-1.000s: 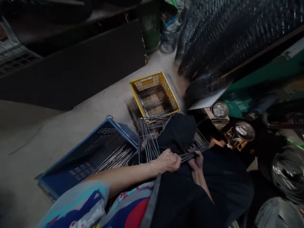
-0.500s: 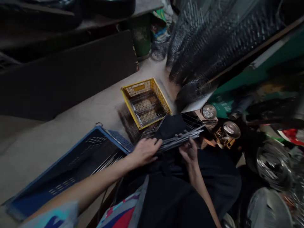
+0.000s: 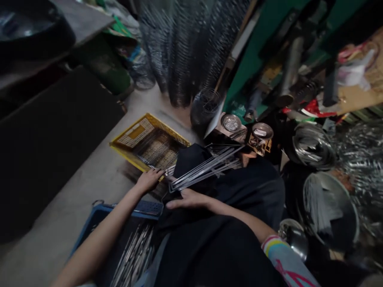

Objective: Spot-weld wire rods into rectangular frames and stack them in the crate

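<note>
A fanned bundle of thin bent metal wire rods point(image 3: 206, 167) lies slanted across my dark-clothed lap. My right hand point(image 3: 193, 198) grips the bundle at its left end, with some fingers hidden under the rods. Beside it my left hand point(image 3: 149, 180) is at the near edge of the yellow plastic crate point(image 3: 131, 137), fingers closed and close to the rod ends. Whether it pinches a rod is too blurred to tell. Dark rods lie inside the yellow crate. More loose metal rods point(image 3: 134, 253) fill part of the blue crate point(image 3: 85, 225) at lower left.
Tall stacks of wire racks point(image 3: 185, 48) stand at the back. Two small bowls of parts, a metal bowl point(image 3: 231, 122) and another bowl point(image 3: 262, 131), sit by a green machine point(image 3: 239, 95). Wire coils point(image 3: 314, 145) and a large basin point(image 3: 329, 211) are at right. A dark panel point(image 3: 60, 147) stands left.
The view has swung right. My right hand has shifted from the right part of the bundle to its left end. My left hand has left the bundle for the crate edge. The rods now fan out.
</note>
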`<state>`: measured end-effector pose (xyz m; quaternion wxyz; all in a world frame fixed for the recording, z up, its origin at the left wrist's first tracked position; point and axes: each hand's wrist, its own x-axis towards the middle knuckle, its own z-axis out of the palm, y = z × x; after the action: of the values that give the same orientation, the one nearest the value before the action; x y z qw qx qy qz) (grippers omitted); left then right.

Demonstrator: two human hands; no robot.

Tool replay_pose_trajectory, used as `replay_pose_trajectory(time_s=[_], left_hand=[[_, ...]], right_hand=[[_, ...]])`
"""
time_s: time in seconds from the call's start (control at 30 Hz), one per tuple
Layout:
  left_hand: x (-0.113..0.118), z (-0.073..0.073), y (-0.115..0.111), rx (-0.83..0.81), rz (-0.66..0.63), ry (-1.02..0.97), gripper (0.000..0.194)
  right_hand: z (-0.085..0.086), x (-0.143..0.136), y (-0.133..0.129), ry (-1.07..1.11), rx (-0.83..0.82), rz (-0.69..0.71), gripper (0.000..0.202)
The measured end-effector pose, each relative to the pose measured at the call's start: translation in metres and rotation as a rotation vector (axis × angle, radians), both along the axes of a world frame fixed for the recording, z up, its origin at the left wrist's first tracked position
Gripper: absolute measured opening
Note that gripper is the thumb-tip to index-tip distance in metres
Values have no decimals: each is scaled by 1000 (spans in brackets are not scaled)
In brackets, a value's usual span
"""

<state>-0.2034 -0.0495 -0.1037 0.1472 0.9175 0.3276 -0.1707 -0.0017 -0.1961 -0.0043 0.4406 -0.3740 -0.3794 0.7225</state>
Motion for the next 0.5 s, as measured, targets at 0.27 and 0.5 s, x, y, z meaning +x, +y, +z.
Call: replay_pose_trajectory(time_s=[0.27, 0.5], left_hand=[[26, 76, -18, -269, 356, -530, 45], [88, 120, -51, -415, 69, -437, 42]], right_hand=[[-11, 9, 0, 85, 116, -10, 80], [11, 22, -38, -328, 203, 221, 91]])
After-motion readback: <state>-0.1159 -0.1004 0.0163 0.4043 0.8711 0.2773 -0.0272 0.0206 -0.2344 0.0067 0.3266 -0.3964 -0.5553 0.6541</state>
